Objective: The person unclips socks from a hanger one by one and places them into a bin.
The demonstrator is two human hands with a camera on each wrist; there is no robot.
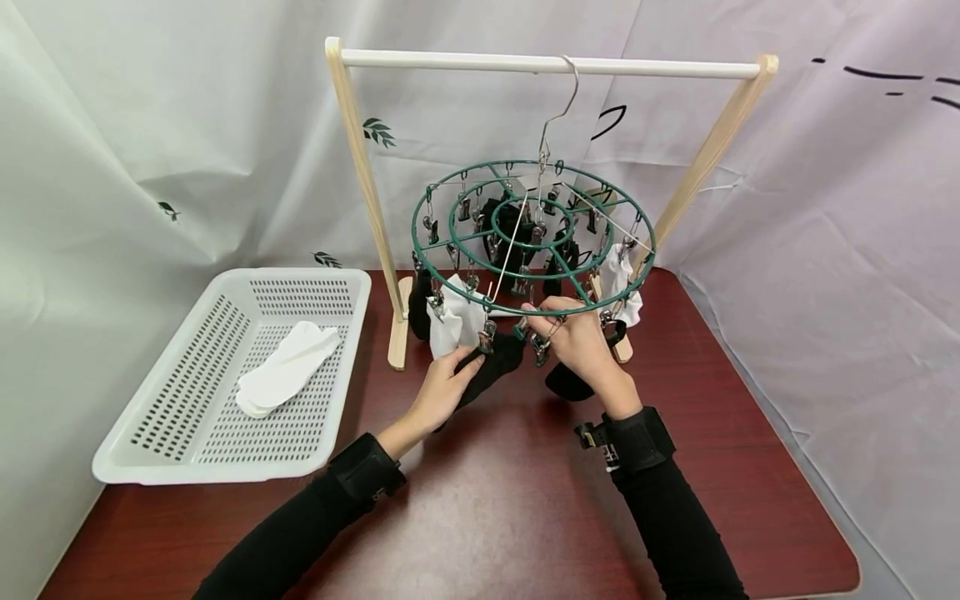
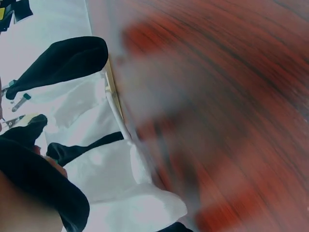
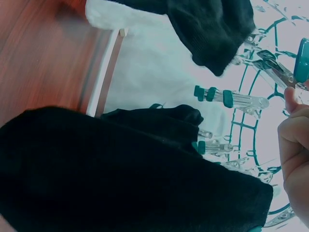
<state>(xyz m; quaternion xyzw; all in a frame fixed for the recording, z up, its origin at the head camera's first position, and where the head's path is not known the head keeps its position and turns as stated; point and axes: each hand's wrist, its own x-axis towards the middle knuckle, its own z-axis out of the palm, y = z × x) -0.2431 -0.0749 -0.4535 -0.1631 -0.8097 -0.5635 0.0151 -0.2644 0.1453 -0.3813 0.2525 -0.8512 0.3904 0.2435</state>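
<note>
My left hand (image 1: 442, 387) pinches a black sock (image 1: 498, 360) between thumb and fingers, below the front edge of a green round clip hanger (image 1: 510, 312). The fingers show only partly behind the dark fabric in the left wrist view. At the hanger's front rim, my right hand (image 1: 577, 340) pinches a metal clip (image 3: 275, 67), its fingertips at the clip's end in the right wrist view. Another black sock (image 1: 570, 383) hangs below that hand. Just left of the held sock hangs a white sock (image 1: 459, 321).
A wooden stand with a white bar (image 1: 465, 61) carries the hanger. Several other socks and free clips hang from its rings, with a white sock (image 1: 618, 279) at the right. To the left, a white basket (image 1: 112, 454) holds white socks (image 1: 288, 371) on the red-brown table (image 1: 510, 500).
</note>
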